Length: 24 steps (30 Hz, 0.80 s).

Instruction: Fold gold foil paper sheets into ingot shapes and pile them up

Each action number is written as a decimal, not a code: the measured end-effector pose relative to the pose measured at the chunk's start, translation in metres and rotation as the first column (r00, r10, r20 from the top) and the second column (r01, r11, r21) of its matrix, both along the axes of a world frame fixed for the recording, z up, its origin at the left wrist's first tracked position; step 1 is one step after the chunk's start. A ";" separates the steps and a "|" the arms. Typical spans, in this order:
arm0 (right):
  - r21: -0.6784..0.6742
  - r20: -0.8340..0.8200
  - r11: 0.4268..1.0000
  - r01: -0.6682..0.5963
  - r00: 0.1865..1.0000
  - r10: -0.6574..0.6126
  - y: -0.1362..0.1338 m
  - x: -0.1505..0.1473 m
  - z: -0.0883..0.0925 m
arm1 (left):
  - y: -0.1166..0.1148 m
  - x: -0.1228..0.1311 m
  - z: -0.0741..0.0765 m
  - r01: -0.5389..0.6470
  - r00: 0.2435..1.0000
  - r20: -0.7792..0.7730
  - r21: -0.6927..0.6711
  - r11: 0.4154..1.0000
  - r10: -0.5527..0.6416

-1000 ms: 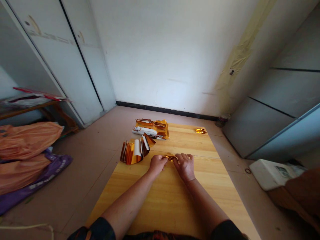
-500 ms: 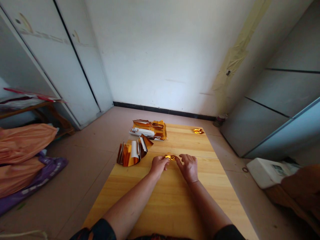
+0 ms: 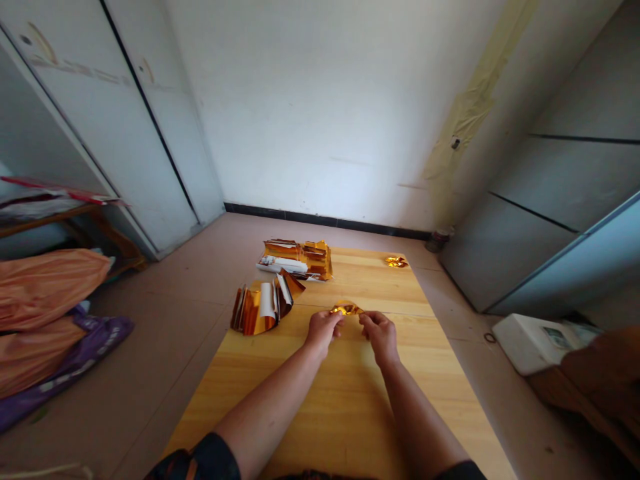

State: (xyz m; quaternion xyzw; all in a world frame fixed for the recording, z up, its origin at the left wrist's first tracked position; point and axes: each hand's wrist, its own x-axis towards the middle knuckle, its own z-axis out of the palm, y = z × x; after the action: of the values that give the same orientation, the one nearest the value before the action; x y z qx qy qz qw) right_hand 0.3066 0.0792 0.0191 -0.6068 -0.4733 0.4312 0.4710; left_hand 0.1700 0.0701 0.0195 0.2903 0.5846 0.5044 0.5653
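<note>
A small piece of shiny gold foil paper [image 3: 347, 309] is stretched between my two hands, above the wooden table [image 3: 340, 400]. My left hand [image 3: 323, 331] pinches its left end, fingers closed. At the right end, my right hand [image 3: 382, 333] is closed with thumb and fingers on the foil. Left of my hands lies a bundle of gold foil sheets [image 3: 257, 308], curled, with white backs showing. Behind it is a second stack of gold foil sheets [image 3: 295, 259]. A folded gold foil piece [image 3: 396, 262] rests at the table's far right corner.
Grey cabinets [image 3: 90, 100] stand at the left, and a grey panelled unit [image 3: 545, 200] at the right. A white box [image 3: 530, 343] sits right of the table. Orange cloth [image 3: 50, 287] and a purple bag [image 3: 75, 360] are at the left. A white wall [image 3: 320, 120] closes the back.
My right hand's raised fingers have closed onto the foil's right end. The foil has risen slightly into an arch and looks more spread out. The camera view has shifted a little.
</note>
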 end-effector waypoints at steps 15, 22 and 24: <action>-0.132 -0.257 0.990 0.044 0.963 -0.077 0.003 -0.002 0.005 | 0.000 0.017 -0.003 -0.036 0.999 0.042 0.039 0.999 0.034; -0.165 -0.466 0.985 0.045 0.877 -0.117 0.002 -0.011 -0.005 | 0.007 0.036 0.001 0.002 1.000 0.031 0.085 0.996 -0.005; -0.128 -0.473 0.990 0.065 0.873 -0.119 0.010 -0.006 -0.009 | 0.008 0.038 0.000 0.031 0.999 0.014 0.076 0.997 -0.032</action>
State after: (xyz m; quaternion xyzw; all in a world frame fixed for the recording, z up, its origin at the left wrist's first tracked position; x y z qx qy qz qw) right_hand 0.3007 0.0891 0.0102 -0.5278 -0.2887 0.5698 0.5599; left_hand 0.2078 0.0785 0.0200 0.3170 0.5561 0.5194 0.5661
